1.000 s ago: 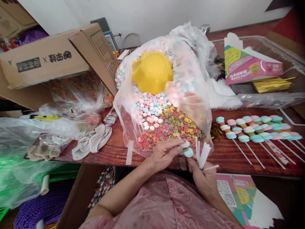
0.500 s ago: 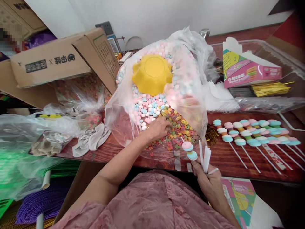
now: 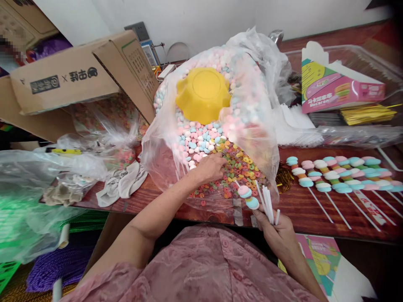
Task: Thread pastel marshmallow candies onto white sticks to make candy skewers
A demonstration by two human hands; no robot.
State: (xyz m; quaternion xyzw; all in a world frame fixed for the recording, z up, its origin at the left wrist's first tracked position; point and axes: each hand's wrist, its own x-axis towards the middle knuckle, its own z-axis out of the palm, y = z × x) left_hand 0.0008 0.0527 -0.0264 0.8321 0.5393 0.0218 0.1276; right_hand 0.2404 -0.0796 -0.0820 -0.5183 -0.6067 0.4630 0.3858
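Note:
My left hand is over the loose gummy rings, fingers curled down at the edge of the pile. Its fingertips are partly hidden, so what they pinch does not show. Behind it lie pink, white and blue marshmallows in a large clear plastic bag. Near the table's front edge my right hand is closed around a bundle of white sticks. It also grips a candy skewer, threaded with pink and blue marshmallows and something orange between them, its bare tip pointing up and left.
An upturned yellow bowl rests on the marshmallows. Finished-looking candy skewers lie in a row at right, before a clear tray with a pink Macaron carton. A cardboard box and grey gloves are at left.
The view has shifted slightly. My right hand has turned a little, and the sticks and skewer in it now sit closer to the gummy rings. My left hand stays at the pile, fingers slightly shifted.

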